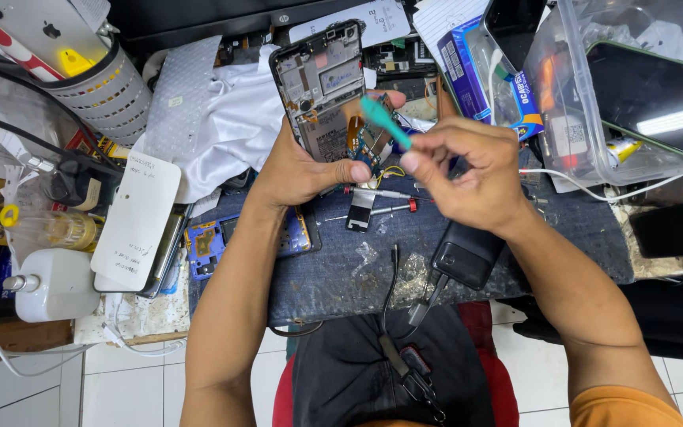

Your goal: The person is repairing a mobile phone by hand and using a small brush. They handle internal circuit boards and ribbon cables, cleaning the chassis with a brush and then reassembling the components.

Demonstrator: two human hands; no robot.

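Opened phone held over the dark work mat [515,237]

The left hand [298,166] grips the opened phone [322,87] upright above the mat; the right hand [468,170], just right of the phone, pinches a teal pry tool [385,120], tip at its lower boards. A slip could tear the orange flex cable there, I judge.

Bare mat [341,277] (front edge) behind clutter: power bank [468,253], screwdrivers [381,194]

Head camera, looking steeply down

It sits close above the bench [515,261], facing the far clutter, with lap and floor at the bottom edge.
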